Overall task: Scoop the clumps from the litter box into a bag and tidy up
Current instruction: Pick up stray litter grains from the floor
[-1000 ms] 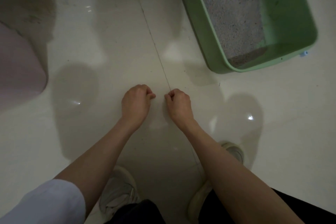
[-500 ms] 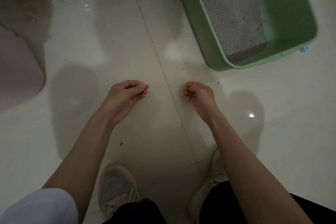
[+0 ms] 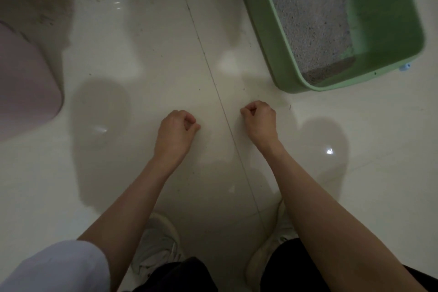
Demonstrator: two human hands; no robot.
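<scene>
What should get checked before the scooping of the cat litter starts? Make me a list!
1. Green plastic litter box within reach, ahead to the right: ok.
2. Grey litter in the box, darker patch at its near end: ok.
3. Scoop in view: not ok, none visible.
4. Bag in view: not ok, none visible.
5. Left hand free: ok, fingers curled, holding nothing visible.
6. Right hand free: ok, fingers curled, holding nothing visible.

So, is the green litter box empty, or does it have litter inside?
It has litter: the green litter box holds grey litter along its floor, darker at the near end.
</scene>
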